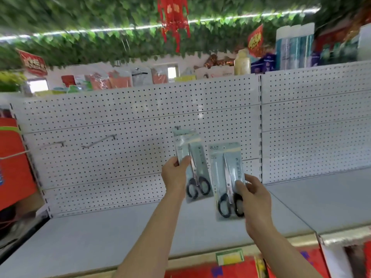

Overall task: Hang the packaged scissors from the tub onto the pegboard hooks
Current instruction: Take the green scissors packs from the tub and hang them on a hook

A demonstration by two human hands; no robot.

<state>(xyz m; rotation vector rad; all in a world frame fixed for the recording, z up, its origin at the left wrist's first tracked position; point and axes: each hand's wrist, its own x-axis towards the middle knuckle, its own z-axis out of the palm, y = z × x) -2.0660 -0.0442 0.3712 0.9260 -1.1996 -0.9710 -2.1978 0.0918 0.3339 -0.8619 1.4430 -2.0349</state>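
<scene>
My left hand (pixel 174 173) grips a pack of black-handled scissors (pixel 193 167) by its left edge, and the pack's top reaches a hook (pixel 177 128) on the white pegboard (pixel 120 157). My right hand (pixel 255 195) holds a second pack of scissors (pixel 227 177) by its lower right side, just right of the first and a little off the board. Two bare metal hooks (pixel 99 141) (pixel 55 144) stick out of the pegboard further left. The tub is out of view.
A grey shelf board (pixel 120 233) runs below the pegboard, with a yellow-green price tag (pixel 229 256) on its front edge. A second pegboard panel (pixel 315 121) stands to the right. Orange goods (pixel 14 161) hang at the left. Boxes and bottles line the top.
</scene>
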